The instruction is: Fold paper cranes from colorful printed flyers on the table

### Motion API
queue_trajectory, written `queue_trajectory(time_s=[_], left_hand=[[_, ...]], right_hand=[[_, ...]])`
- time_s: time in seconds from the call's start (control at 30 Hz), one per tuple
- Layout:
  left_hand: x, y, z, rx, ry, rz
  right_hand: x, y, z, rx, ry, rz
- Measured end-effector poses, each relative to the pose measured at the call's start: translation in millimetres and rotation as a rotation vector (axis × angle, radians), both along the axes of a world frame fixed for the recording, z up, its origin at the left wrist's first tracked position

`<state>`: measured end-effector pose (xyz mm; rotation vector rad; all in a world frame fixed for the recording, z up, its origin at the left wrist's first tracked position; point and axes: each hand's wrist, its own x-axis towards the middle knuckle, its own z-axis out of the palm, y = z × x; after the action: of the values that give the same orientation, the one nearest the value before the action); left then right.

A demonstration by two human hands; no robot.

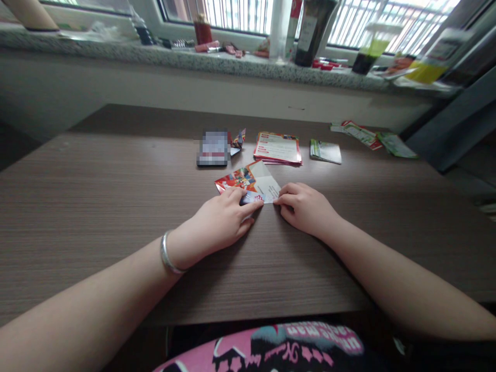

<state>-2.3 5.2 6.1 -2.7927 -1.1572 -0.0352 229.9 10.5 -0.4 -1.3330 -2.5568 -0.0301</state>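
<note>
A folded sheet of printed paper (267, 178), red with coloured pictures on one part and pale on the other, lies on the table in front of me. My left hand (227, 214), with a silver bangle at the wrist, holds its near left part, fingers on top and thumb along the near edge. At the right corner, the fingertips of my right hand (304, 206) are closed on the paper. My fingers hide part of the near edge. Just beyond are a phone-like device (214, 147) with a blurred screen and a small folded patterned paper piece (238, 139).
A stack of red-bordered printed sheets (278, 147) and a smaller pale paper stack (325, 152) lie farther back on the brown table (116, 196). Green and red paper strips (362, 134) are at the far right. Bottles, including a dark one (312, 33), and small items line the stone windowsill (240, 66).
</note>
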Motion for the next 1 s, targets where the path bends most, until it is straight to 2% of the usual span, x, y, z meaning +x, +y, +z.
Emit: queue_trajectory(time_s=[0.33, 1.0], left_hand=[[-2, 0, -1.3, 0.01, -0.003, -0.004], [-5, 0, -7.9, 0.04, -0.031, -0.001]], right_hand=[[10, 2, 9.6, -0.064, -0.074, -0.105], [23, 1, 17.3, -0.106, -0.18, -0.154]])
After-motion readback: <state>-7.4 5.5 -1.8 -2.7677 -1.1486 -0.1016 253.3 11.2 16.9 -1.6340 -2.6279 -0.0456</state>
